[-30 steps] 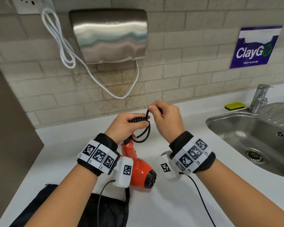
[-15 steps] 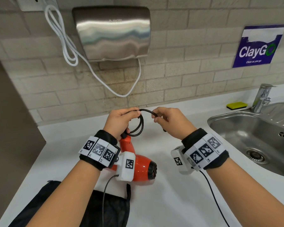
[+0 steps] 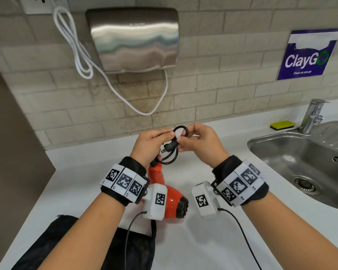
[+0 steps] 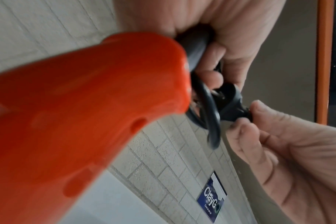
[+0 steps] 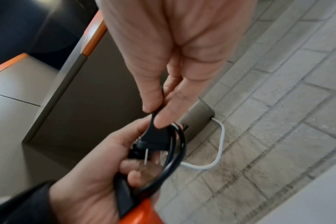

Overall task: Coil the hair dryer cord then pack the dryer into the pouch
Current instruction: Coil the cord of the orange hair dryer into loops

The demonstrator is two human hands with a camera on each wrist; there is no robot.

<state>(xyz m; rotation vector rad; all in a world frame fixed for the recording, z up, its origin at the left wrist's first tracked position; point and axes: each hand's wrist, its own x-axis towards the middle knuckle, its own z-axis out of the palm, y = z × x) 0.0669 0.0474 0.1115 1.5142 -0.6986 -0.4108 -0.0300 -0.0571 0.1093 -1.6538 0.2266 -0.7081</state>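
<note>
Black cord (image 3: 170,159) loops sit bunched in my left hand (image 3: 151,145), whose fingers curl round them just above the dryer (image 3: 167,193) handle. My right hand (image 3: 200,142) pinches the cable right behind the plug (image 3: 169,148), its prongs aimed back toward my left palm. To finish the coil well, I should tuck that plug end through the loops and keep them tight. Below my left wrist the dryer runs lengthwise from its handle down to its nozzle, which points toward me; the pouch (image 3: 141,248) lies nearer me than the dryer.
</note>
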